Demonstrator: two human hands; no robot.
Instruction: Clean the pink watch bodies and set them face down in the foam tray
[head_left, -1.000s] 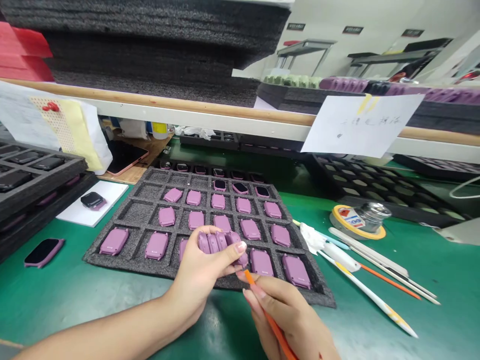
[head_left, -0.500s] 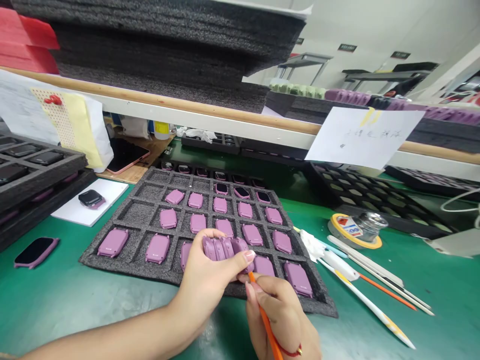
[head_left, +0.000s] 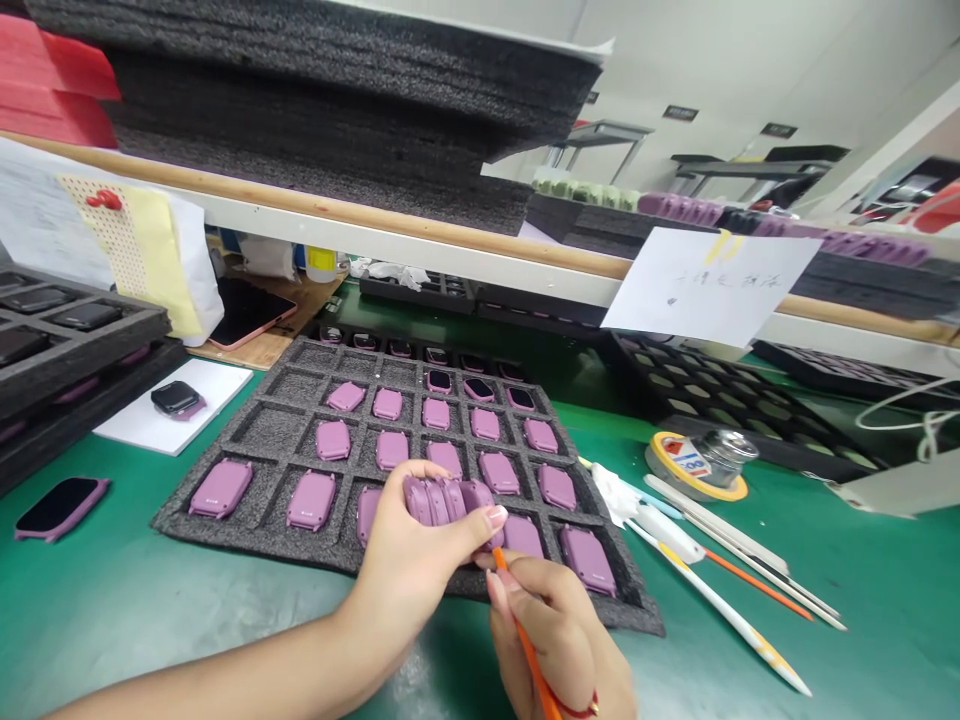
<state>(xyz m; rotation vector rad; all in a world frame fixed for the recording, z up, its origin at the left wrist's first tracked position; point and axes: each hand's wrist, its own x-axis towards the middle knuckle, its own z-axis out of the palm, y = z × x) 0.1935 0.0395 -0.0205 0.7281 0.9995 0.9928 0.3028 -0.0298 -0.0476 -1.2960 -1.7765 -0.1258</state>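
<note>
My left hand (head_left: pixel 420 555) is closed around a row of several purple watch cases (head_left: pixel 442 500), held above the front of a black foam tray (head_left: pixel 255 540). Between the fingers of my right hand (head_left: pixel 559 630) is a thin orange stick (head_left: pixel 534 665), its upper end close to the cases' lower edge; I cannot tell whether it touches them. More purple watch cases (head_left: pixel 311 498) lie singly in the tray's pockets, most with their backs up. A few at the far side show dark screens (head_left: pixel 478 388).
Left of the tray are a purple watch (head_left: pixel 61 505) and another on white paper (head_left: pixel 214 395), near stacked foam trays (head_left: pixel 90 340). To the right lie a white-and-yellow brush (head_left: pixel 735 620), a tape roll (head_left: pixel 667 475) and a glass jar (head_left: pixel 724 455). A shelf edge (head_left: pixel 375 235) crosses above.
The whole view has shifted slightly, with the right-hand items now further left. My hands keep the same grip on the watch cases and the orange stick.
</note>
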